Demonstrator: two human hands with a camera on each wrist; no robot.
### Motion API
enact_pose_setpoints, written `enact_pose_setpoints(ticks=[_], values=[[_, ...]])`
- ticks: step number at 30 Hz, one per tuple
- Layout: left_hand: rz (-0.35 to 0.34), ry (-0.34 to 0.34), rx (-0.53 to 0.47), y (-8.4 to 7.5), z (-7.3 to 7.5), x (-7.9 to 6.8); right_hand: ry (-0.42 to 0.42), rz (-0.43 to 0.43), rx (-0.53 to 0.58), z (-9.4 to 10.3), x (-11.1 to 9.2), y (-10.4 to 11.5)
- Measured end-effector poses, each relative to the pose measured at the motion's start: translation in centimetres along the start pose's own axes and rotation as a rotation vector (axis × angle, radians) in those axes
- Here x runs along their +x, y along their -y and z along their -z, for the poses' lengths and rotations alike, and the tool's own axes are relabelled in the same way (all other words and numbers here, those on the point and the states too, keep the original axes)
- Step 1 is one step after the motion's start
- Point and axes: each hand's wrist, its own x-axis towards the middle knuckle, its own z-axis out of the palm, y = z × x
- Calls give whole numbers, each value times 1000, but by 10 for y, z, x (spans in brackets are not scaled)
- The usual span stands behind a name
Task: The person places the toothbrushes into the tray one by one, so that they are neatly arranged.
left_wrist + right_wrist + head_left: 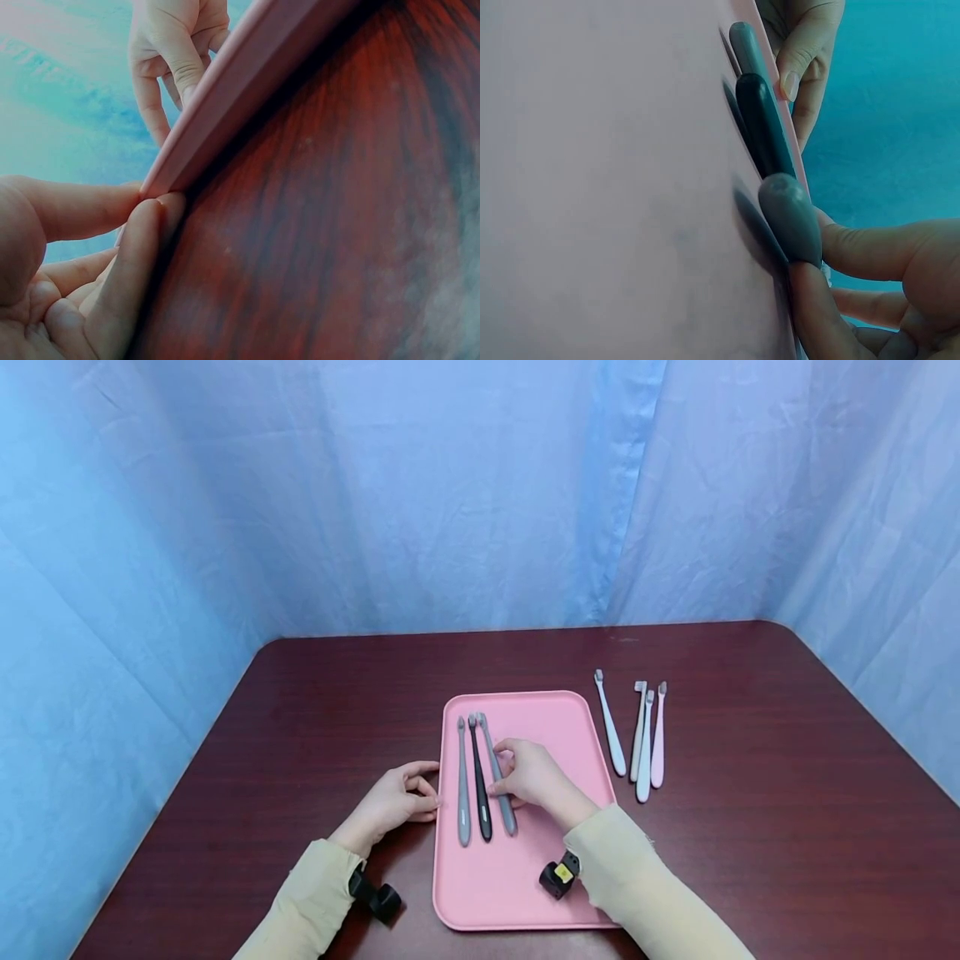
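Three toothbrushes lie side by side, heads to the far end, on the left half of a pink tray (540, 885). The leftmost is a grey toothbrush (463, 785), beside it a black toothbrush (481, 785), then a second grey toothbrush (507, 814). My right hand (534, 774) pinches this rightmost grey toothbrush by its handle, between thumb and fingers; its rounded end (787, 210) shows in the right wrist view. At the tray's left rim, my left hand (397, 797) grips the edge, the thumb and fingertips meeting at the rim (217, 97) in the left wrist view.
Right of the tray lies a pale blue toothbrush (611, 731) on its own. Farther right is a loose cluster: a cream toothbrush (637, 743), another pale blue toothbrush (643, 772) and a pink toothbrush (658, 743). The dark wooden table (337, 710) is bordered by blue curtains (450, 493).
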Motion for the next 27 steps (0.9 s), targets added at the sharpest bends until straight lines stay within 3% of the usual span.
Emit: enact_pose_setpoints(ticks=[14,27], values=[[4,-7,3,-2,0,-2,1,28,-39,0,-1,1],[6,-5,5,0,0,0,17,3,-47,1,-1,1]])
